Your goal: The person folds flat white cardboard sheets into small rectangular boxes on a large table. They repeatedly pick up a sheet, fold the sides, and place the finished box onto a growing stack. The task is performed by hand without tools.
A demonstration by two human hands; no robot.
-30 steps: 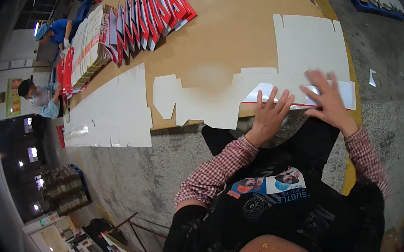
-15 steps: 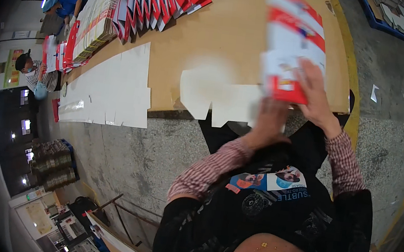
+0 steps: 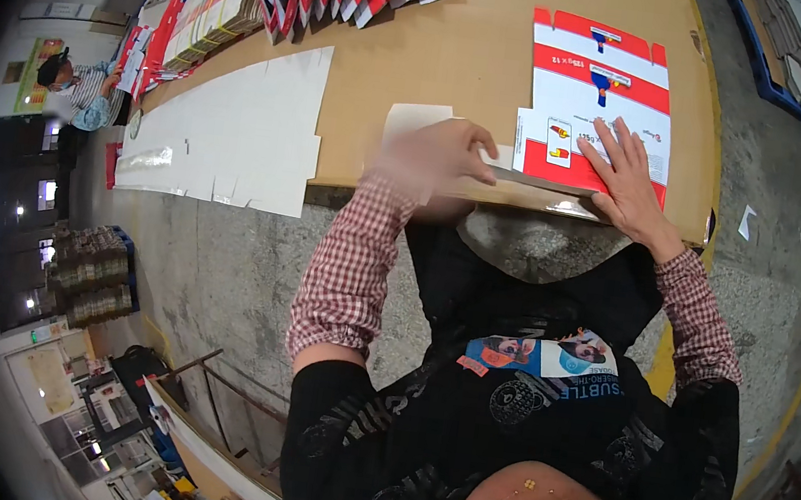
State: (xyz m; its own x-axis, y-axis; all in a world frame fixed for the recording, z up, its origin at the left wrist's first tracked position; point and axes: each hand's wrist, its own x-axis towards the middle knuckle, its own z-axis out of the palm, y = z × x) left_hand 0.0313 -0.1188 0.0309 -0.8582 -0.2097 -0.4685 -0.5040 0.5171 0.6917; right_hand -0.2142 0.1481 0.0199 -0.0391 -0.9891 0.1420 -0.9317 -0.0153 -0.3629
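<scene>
Your right hand (image 3: 629, 178) lies flat, fingers spread, on the red-and-white flattened carton blank (image 3: 598, 104) at the near edge of the brown table (image 3: 444, 56), gripping nothing. Your left hand (image 3: 432, 159) (blurred) curls loosely at the blank's lower left corner; I cannot tell whether it grips the edge. White blanks (image 3: 235, 130) lie well to the left.

A flat carton blank (image 3: 599, 99) lies on the table (image 3: 465, 48), right of the sheet stack (image 3: 235, 130).
</scene>
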